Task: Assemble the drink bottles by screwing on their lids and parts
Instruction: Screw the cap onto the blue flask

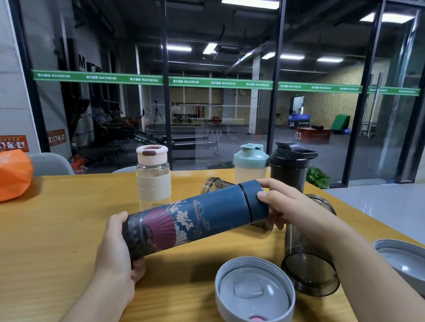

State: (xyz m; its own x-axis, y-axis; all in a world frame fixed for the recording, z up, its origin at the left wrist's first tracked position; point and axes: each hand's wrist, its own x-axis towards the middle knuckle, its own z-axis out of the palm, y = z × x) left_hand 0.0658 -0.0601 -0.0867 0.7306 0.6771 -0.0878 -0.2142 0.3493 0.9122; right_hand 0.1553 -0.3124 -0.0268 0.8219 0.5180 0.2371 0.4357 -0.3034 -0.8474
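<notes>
Spanning the lower frame: wooden surface (46,239), glass wall behind it. Orange bag (1,176) at far left edge of surface.

Blue flask (198,217) with fan print held nearly horizontal above surface, between both hands. Left hand (116,249) wrapped around its base; right hand (284,206) closed with fingertips around its cap (252,190). Cap seated on body, thin seam visible.

Smoky bottle body (310,262) lies on its side under right forearm, partly hidden by it. Clear bottle (214,183) lies behind flask, mostly blocked.

Standing at rear, lids on: pink-lidded bottle (153,175), green-lidded shaker (250,162), black shaker (290,167).

Two grey lids upturned, threads up: one (253,290) near front centre, other (418,268) at right edge, partly cut by frame and forearm
</notes>
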